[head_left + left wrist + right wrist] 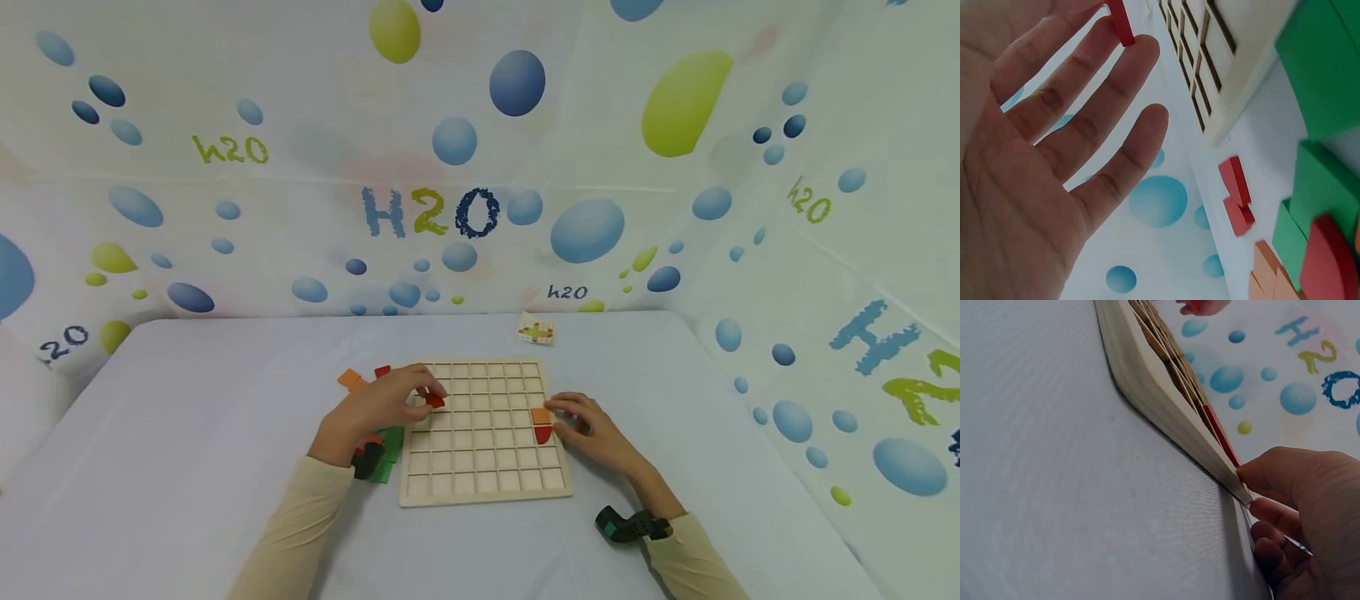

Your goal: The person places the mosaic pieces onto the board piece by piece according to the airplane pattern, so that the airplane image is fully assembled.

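A thin red tile (435, 401) with a curved side is pinched between the thumb and fingers of my left hand (382, 408), over the left part of a wooden grid board (483, 502). The same red tile (1121, 24) shows edge-on at the fingertips in the left wrist view. My right hand (600, 437) holds the board's right edge, its thumb and index finger against the rim with the fingers bent. Beside those fingertips, an orange square tile (540, 416) and a red curved tile (543, 434) lie in adjoining cells. The right wrist view shows the thumb close to the red tile (1221, 436).
Green tiles (392, 446), orange tiles (350, 380) and red tiles (1235, 181) lie loose left of the board, some hidden under my left arm. A small patterned card (536, 330) is behind the board. A printed curtain (322, 208) stands behind the white table (210, 417).
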A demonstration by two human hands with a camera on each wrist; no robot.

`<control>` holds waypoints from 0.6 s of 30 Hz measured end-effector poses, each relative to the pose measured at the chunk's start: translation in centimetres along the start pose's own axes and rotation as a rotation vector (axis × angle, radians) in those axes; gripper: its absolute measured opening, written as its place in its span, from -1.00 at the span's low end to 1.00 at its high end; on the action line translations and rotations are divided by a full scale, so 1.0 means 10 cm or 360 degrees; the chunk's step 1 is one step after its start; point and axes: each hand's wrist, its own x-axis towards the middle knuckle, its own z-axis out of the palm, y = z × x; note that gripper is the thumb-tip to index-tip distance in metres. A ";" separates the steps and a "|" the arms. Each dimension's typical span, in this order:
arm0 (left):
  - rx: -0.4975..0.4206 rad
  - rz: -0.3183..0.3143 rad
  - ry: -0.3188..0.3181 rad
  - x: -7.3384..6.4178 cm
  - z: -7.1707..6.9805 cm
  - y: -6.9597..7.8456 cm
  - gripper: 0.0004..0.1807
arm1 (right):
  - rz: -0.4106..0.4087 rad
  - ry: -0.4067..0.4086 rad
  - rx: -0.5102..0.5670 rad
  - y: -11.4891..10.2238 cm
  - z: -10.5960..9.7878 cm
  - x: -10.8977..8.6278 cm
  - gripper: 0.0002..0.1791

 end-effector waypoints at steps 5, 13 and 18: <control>0.0013 0.0059 -0.0025 0.08 0.02 0.03 -0.81 | -0.0010 0.0000 -0.0009 0.01 0.00 0.00 -0.64; 0.0049 0.0090 -0.0069 0.18 0.07 0.08 -0.79 | 0.0028 -0.0008 -0.0016 0.00 -0.01 0.01 -0.64; 0.0015 0.0141 -0.0071 0.27 0.12 0.10 -0.80 | 0.0022 0.0008 -0.0005 0.12 0.03 0.00 -0.64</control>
